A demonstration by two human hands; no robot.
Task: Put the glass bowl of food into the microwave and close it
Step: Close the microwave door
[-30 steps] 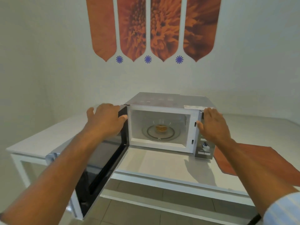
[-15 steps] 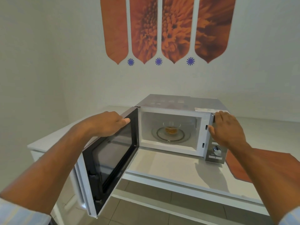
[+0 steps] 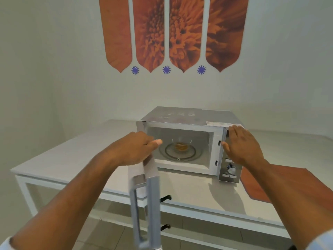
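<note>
A silver microwave (image 3: 187, 116) stands on a white table (image 3: 72, 159). Inside it, a glass bowl of brownish food (image 3: 181, 145) rests on the round turntable. The microwave door (image 3: 149, 195) sticks out edge-on toward me, about half swung, blurred by motion. My left hand (image 3: 133, 150) rests on the door's top edge, fingers curled over it. My right hand (image 3: 243, 147) lies flat against the control panel at the microwave's upper right corner, fingers spread, holding nothing.
An orange mat (image 3: 281, 184) lies on the table to the right of the microwave. A dial (image 3: 231, 169) sits low on the control panel. The white wall behind carries orange flower panels (image 3: 173, 33). Tiled floor shows under the table.
The door has swung from wide open on the left to edge-on toward me, pushed by my left hand. My right hand stays on the microwave's right side.
</note>
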